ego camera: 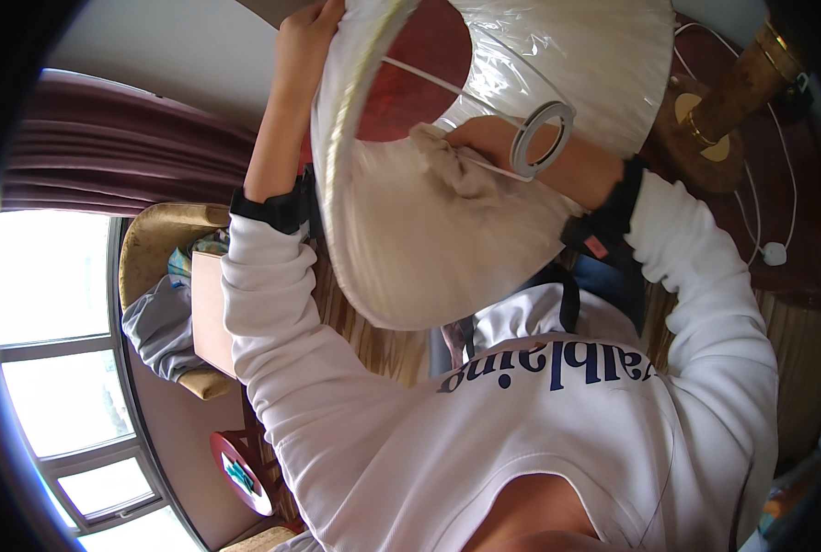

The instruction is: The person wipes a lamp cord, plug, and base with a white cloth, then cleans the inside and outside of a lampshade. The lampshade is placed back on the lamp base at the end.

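Observation:
A cream fabric lampshade (424,255) is tilted on its side before me, one open end facing my chest. Its lining looks glossy, like plastic film. My left hand (307,34) grips the shade's rim at the upper left, its fingertips partly hidden. My right hand (493,138) reaches inside and presses a crumpled beige cloth (452,165) against the inner wall. In front of my right forearm is the round metal fitter ring (543,141), held by thin white spokes. Through the far opening shows a dark red surface.
To the right, a brown lamp base with brass-coloured bands (748,90) stands on a dark red tabletop (796,214). A white cord runs around it to a small white fitting (774,253). At left, a yellowish armchair (141,255) holds clothing and a pale box (210,310).

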Demonstrator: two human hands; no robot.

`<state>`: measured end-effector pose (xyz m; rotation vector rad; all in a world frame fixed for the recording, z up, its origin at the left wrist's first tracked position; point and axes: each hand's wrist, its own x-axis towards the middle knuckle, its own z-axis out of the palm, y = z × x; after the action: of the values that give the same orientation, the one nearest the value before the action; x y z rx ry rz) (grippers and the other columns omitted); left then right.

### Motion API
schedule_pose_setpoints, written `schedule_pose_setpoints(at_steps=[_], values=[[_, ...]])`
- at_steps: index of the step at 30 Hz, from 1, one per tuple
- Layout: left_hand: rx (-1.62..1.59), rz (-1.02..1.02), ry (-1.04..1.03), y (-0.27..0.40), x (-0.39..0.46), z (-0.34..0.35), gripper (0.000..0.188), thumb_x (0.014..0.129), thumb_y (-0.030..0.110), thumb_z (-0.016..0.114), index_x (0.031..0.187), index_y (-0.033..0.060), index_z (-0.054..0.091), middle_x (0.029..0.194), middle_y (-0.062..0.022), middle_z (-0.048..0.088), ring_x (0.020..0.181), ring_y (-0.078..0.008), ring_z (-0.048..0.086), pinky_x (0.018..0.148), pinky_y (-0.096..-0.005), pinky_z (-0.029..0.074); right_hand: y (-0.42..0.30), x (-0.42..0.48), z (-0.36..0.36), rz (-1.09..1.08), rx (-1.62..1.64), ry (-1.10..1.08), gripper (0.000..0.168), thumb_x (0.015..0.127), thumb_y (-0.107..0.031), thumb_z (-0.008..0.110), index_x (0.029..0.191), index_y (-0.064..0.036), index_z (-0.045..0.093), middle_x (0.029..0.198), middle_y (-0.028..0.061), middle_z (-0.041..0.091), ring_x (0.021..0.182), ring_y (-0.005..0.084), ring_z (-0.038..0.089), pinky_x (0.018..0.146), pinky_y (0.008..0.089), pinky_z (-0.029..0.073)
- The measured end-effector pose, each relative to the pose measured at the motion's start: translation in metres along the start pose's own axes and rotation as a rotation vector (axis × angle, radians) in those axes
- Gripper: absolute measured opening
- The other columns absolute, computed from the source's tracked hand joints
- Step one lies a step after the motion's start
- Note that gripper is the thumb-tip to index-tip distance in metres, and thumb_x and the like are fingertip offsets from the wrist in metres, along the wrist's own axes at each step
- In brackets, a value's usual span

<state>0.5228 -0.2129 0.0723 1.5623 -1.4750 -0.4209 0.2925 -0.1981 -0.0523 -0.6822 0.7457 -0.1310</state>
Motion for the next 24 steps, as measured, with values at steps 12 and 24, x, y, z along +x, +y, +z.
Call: schedule_pose_setpoints(at_steps=[12, 24], values=[[-0.032, -0.022, 0.018, -0.005, -0.009, -0.007, 0.052, 0.085, 0.046, 0.058, 0.082, -0.0047, 0.067, 0.063, -0.0078, 0.061, 0.06, -0.0138, 0.055, 0.061, -0.0282, 0.045, 0.05, -0.142, -0.063, -0.324, 0.272, -0.227, 0.028, 0.094, -0.016, 0.049, 0.114, 0.002, 0.058, 0.11, 0.0107, 0.063, 0.098, 0.0192, 0.062, 0.088, 0.0346, 0.049], [-0.006, -0.016, 0.109, -0.019, 0.008, 0.004, 0.051, 0.086, 0.045, 0.058, 0.083, -0.0048, 0.067, 0.064, -0.0074, 0.06, 0.06, -0.0136, 0.054, 0.061, -0.028, 0.045, 0.015, -0.106, 0.012, -1.795, -0.918, 0.657, 0.025, 0.092, -0.026, 0.051, 0.103, -0.004, 0.056, 0.079, 0.0114, 0.057, 0.073, 0.0271, 0.055, 0.063, 0.0413, 0.039]])
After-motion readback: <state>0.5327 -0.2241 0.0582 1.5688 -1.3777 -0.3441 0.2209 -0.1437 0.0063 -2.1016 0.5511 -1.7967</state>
